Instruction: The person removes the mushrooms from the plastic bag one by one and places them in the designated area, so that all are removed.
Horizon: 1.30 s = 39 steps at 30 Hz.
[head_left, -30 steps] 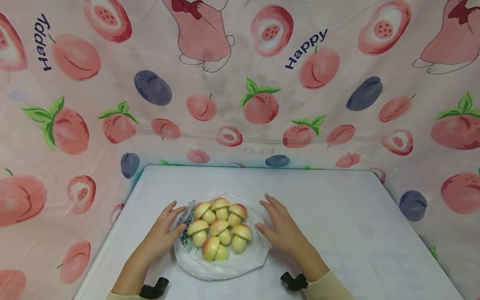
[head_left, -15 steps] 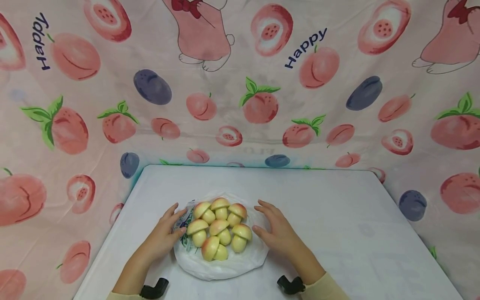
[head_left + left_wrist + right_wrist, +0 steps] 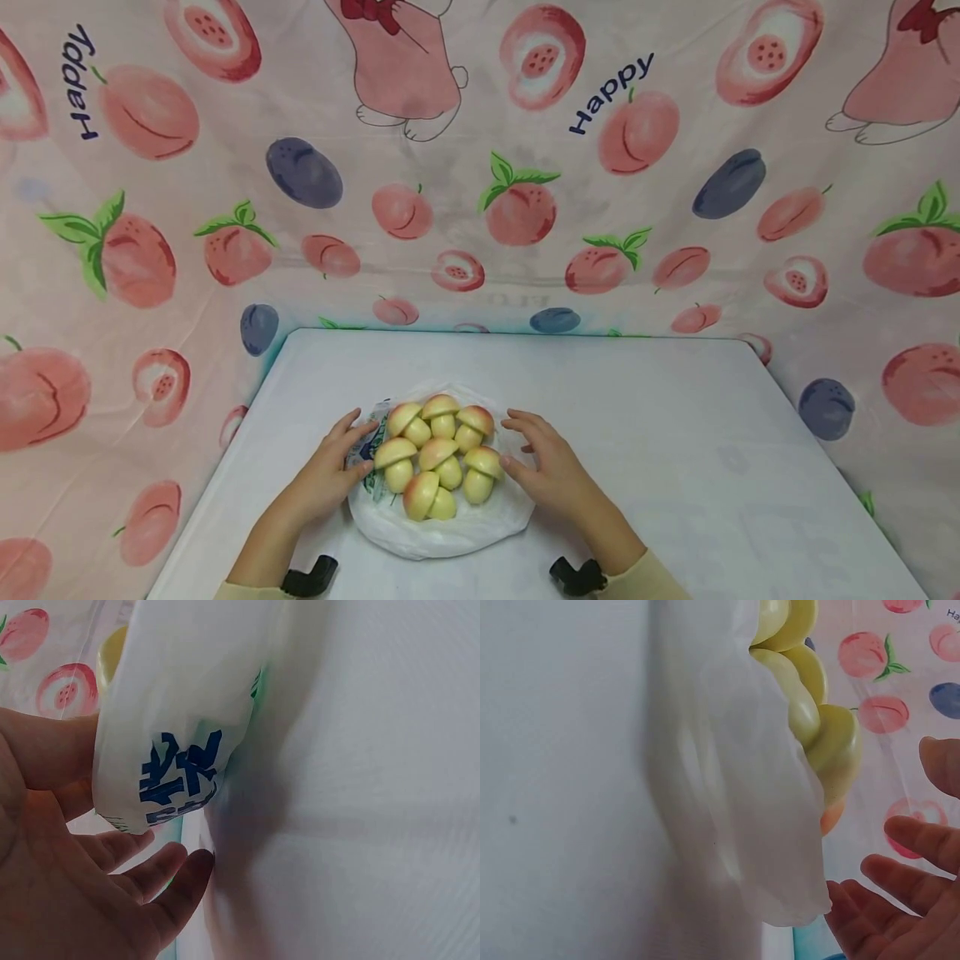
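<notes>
Several pale yellow mushroom-shaped pieces with reddish caps (image 3: 438, 454) lie bunched on a white plastic bag (image 3: 442, 542) with dark printing on its left part. My left hand (image 3: 326, 473) is at the bag's left side, thumb and fingers spread and relaxed. In the left wrist view the thumb lies right at the edge of the bag (image 3: 172, 697), and the other fingertips show below it. My right hand (image 3: 553, 468) is at the opposite side, its thumb tip beside the right-hand mushroom piece (image 3: 480, 477). Its fingers (image 3: 907, 881) are loosely extended beside the bag and hold nothing.
The white table (image 3: 712, 467) reaches back to a hanging cloth (image 3: 450, 183) printed with fruit and rabbits. A black wrist mount (image 3: 311, 575) sits at my left wrist, another black mount (image 3: 577, 577) at my right.
My right hand has moved left, so its fingers now overlap the bag's right side. My left hand has shifted slightly inward. The bag and mushroom pieces stay where they were.
</notes>
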Each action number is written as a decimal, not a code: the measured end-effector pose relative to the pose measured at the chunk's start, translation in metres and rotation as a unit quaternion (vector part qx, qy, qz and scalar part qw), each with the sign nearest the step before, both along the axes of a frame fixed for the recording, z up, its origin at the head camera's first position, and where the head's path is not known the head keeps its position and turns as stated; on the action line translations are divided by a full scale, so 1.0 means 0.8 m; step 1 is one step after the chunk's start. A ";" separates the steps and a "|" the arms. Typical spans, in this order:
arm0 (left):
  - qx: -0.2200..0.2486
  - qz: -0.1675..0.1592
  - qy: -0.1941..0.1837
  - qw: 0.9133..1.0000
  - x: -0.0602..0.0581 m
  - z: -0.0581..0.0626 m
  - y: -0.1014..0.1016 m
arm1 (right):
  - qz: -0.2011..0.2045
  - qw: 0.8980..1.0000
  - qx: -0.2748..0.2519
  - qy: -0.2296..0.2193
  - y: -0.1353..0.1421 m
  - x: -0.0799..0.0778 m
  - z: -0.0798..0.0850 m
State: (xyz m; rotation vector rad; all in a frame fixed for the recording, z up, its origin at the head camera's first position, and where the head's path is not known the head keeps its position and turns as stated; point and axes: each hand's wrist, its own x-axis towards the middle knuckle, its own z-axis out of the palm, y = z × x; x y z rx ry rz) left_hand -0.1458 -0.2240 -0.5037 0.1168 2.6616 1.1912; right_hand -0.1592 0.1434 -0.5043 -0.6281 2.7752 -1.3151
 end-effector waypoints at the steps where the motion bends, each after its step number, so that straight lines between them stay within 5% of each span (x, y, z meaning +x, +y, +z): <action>1: 0.002 0.000 0.001 1.000 0.000 0.000 0.000 | 0.003 1.000 -0.004 -0.001 0.000 0.000 0.000; 13: 0.021 -0.027 0.015 0.999 -0.003 -0.011 -0.003 | 0.018 0.999 -0.033 -0.011 -0.003 0.003 -0.002; 39: 0.066 -0.048 -0.021 0.996 -0.005 -0.011 -0.004 | 0.005 0.997 -0.034 -0.063 -0.010 0.007 -0.007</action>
